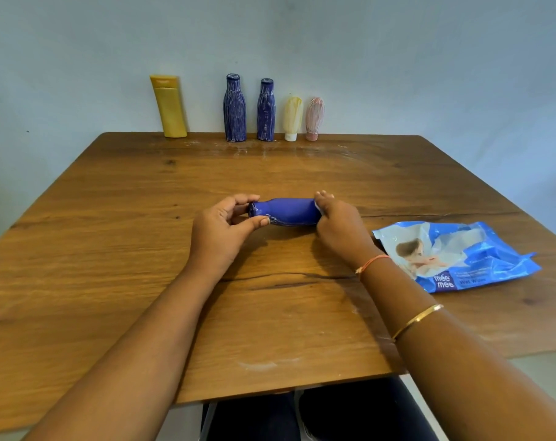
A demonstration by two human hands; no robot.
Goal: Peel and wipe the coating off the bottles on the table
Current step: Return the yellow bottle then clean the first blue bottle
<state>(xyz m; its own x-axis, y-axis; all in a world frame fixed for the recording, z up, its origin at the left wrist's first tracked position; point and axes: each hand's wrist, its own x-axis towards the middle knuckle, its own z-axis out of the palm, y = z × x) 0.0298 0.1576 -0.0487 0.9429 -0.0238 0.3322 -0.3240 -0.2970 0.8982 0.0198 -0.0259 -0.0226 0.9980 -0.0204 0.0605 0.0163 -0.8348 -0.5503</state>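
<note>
Wooden table (pixel 111 249) against a pale wall (pixel 429 58), blue bottle (pixel 286 212) held sideways at its middle.
Left hand (pixel 219 230) pinches the neck, right hand (pixel 337 226) wraps the base; five other bottles (pixel 235 113) stand along the far edge.

A home room: wooden table (pixel 111 249), baby-wipes pack (pixel 461 253).

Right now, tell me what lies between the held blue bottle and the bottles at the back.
Only bare table, faintly smeared white near the back bottles; the head view shows it.
</note>
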